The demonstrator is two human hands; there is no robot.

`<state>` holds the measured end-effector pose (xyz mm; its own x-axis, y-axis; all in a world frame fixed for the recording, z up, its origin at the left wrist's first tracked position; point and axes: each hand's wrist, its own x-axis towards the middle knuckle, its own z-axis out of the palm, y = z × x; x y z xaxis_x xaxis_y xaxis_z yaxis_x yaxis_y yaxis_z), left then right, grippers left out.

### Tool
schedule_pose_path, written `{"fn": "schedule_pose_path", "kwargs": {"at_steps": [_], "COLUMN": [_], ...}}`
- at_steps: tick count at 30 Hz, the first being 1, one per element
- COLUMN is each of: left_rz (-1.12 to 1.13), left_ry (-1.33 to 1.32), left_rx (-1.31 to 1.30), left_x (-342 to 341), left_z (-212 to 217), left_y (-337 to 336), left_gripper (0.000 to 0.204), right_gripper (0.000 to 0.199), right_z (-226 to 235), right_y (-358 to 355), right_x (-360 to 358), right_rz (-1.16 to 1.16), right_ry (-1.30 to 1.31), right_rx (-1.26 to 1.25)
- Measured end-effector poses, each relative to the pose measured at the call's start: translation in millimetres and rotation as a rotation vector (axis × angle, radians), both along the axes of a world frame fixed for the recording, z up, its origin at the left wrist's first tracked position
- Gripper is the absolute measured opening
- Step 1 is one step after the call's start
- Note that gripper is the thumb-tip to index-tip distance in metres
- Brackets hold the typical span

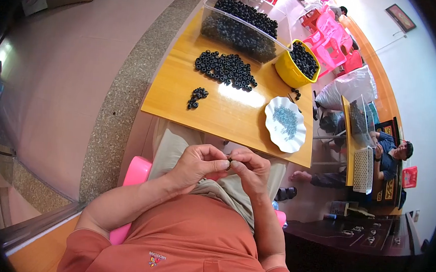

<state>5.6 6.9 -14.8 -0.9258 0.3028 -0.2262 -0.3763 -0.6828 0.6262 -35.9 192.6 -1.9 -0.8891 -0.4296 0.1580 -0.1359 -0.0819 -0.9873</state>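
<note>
Above my lap, my left hand [199,166] and my right hand [250,171] meet, thumbs and forefingers pinched on one small dark piece [229,163]. The fingers cover most of it, and its shape is hard to make out. Beyond my hands, on the yellow wooden table [172,100], lies a spread of small black ring-shaped parts [226,70]. A smaller cluster of black parts [197,97] sits nearer to me on the left. To the right, a white scalloped plate [292,142] bears a heap of tiny pale-blue pieces [285,121].
At the table's back stand a clear plastic bin [244,49] of black parts and a yellow tub [289,74] full of them. Pink chairs [331,38] are behind. On the right another person [389,153] sits at a table with a white perforated basket [363,170].
</note>
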Motion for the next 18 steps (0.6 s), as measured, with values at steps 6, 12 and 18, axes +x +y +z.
{"fn": "schedule_pose_path", "kwargs": {"at_steps": [6,12,18], "left_rz": [-0.043,-0.042,-0.003], "left_ry": [-0.019,-0.035,-0.020], "left_rx": [0.038,0.073,0.094], "left_x": [-1.7,-1.6,-0.9], "left_z": [2.2,0.7,-4.0], "left_y": [-1.8,-1.3,-0.1], "left_gripper": [0.010,0.010,0.011], "right_gripper": [0.012,0.012,0.014], "right_z": [0.1,0.6,-1.6], "right_y": [0.1,-0.5,-3.0], "right_x": [0.8,1.4,4.3], "right_rz": [0.016,0.023,0.010], "right_ry": [-0.023,-0.058,-0.025], "right_rx": [-0.063,-0.050,-0.054]}}
